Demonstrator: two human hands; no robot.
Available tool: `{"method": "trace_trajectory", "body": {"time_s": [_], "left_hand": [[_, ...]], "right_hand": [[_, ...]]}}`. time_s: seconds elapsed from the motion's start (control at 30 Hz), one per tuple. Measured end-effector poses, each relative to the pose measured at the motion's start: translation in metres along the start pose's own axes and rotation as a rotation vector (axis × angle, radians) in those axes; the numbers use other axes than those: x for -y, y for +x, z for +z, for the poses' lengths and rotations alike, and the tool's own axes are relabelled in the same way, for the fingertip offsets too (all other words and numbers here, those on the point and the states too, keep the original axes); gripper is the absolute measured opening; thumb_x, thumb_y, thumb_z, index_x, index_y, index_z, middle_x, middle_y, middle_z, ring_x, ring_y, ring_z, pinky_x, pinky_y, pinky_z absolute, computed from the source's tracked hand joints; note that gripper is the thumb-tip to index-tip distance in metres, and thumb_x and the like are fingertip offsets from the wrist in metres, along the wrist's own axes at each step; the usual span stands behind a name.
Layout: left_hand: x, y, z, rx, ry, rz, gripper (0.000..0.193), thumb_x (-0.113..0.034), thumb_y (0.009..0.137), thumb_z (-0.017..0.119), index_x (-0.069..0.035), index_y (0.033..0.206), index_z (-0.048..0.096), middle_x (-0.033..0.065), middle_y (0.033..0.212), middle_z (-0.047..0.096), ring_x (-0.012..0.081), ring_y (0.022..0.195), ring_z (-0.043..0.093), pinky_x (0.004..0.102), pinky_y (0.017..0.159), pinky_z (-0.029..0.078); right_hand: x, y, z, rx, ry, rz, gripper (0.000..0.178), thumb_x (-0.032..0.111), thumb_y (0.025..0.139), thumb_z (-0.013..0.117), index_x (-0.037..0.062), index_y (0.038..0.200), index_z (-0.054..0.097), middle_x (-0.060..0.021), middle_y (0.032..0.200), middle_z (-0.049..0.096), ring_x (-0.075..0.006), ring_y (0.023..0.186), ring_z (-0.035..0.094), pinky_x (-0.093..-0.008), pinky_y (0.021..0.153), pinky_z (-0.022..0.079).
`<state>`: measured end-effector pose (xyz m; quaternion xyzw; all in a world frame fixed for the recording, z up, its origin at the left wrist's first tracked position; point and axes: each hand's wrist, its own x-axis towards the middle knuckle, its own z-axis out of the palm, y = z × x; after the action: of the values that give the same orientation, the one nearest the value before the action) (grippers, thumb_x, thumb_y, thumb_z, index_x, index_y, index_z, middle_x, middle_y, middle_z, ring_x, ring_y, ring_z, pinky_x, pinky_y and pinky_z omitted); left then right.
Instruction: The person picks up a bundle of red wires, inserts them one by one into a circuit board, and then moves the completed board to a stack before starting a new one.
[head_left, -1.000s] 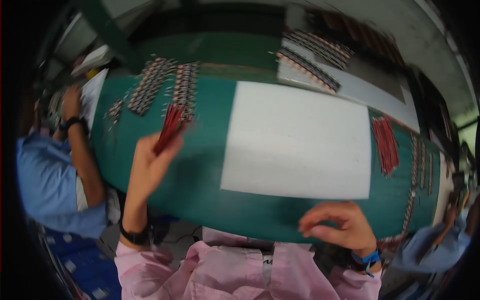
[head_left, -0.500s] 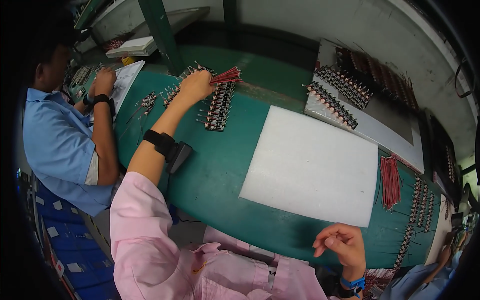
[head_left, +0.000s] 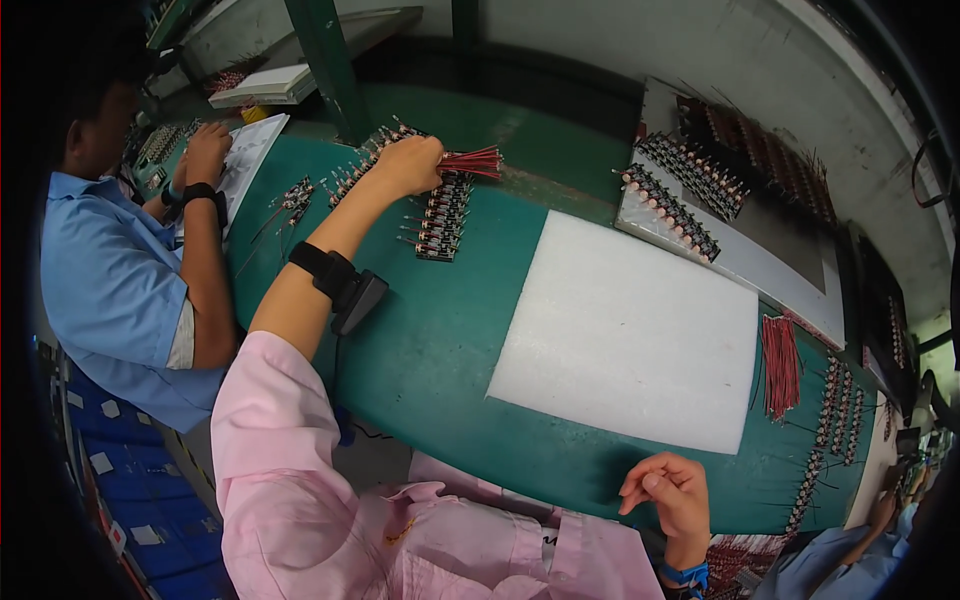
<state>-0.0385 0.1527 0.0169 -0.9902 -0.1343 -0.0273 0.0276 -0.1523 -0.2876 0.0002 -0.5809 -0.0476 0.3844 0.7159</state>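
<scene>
Fingers of left hand (head_left: 408, 165) grip red wire bundle (head_left: 472, 162), pointing right.

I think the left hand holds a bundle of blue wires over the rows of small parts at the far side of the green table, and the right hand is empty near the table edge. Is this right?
Not quite: the bundle of wires in the left hand is red, not blue, as the head view shows. The rest stands: it is over the rows of small parts on the green table, and the right hand is empty.
</scene>
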Motion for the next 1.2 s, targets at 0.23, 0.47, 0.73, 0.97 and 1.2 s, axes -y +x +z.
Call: {"method": "trace_trajectory", "body": {"time_s": [0.23, 0.47, 0.73, 0.97, 1.2], "left_hand": [[0.011, 0.004, -0.004, 0.028, -0.086, 0.112, 0.02, -0.015, 0.054, 0.059, 0.002, 0.065, 0.057, 0.0183, 0.071, 0.057, 0.0311, 0.073, 0.056, 0.0383, 0.065, 0.046], [-0.008, -0.022, -0.03, -0.003, -0.29, 0.074, 0.021, -0.015, 0.052, 0.06, 0.003, 0.063, 0.057, 0.018, 0.062, 0.055, 0.0287, 0.062, 0.056, 0.036, 0.058, 0.044], [-0.108, -0.065, -0.032, 0.136, -0.69, 0.034, 0.022, -0.016, 0.053, 0.059, 0.003, 0.065, 0.057, 0.015, 0.052, 0.052, 0.0226, 0.051, 0.054, 0.0328, 0.052, 0.042], [-0.17, -0.115, -0.02, -0.015, -0.601, 0.022, 0.02, -0.017, 0.058, 0.056, 0.003, 0.06, 0.053, 0.0135, 0.051, 0.049, 0.0237, 0.049, 0.048, 0.0346, 0.05, 0.04], [-0.192, -0.15, -0.008, -0.131, -0.415, -0.054, 0.02, -0.017, 0.06, 0.059, 0.002, 0.064, 0.055, 0.0182, 0.055, 0.053, 0.0343, 0.056, 0.054, 0.0399, 0.053, 0.043]], "right_hand": [[0.0, 0.004, 0.002, 0.023, 0.08, -0.023, 0.014, 0.003, 0.078, 0.047, -0.0087, 0.084, 0.053, -0.0167, 0.072, 0.057, -0.0208, 0.058, 0.058, -0.0287, 0.054, 0.05], [-0.003, 0.003, 0.002, -0.022, 0.06, -0.054, 0.015, 0.006, 0.078, 0.048, -0.0081, 0.081, 0.052, -0.0177, 0.07, 0.056, -0.0227, 0.056, 0.058, -0.0299, 0.051, 0.05], [-0.011, -0.001, 0.0, -0.109, -0.235, -0.208, 0.011, 0.003, 0.076, 0.05, -0.0061, 0.082, 0.053, -0.0143, 0.069, 0.057, -0.0187, 0.058, 0.057, -0.0254, 0.055, 0.047], [-0.014, -0.002, 0.001, -0.374, -0.815, -0.62, 0.013, 0.0, 0.072, 0.052, -0.0039, 0.084, 0.054, -0.0126, 0.075, 0.057, -0.0226, 0.063, 0.055, -0.026, 0.059, 0.044], [-0.018, 0.009, -0.001, -0.533, -1.101, -0.826, 0.027, 0.002, 0.069, 0.054, -0.0015, 0.096, 0.05, -0.0154, 0.1, 0.051, -0.0318, 0.091, 0.048, -0.0355, 0.077, 0.038]]}}
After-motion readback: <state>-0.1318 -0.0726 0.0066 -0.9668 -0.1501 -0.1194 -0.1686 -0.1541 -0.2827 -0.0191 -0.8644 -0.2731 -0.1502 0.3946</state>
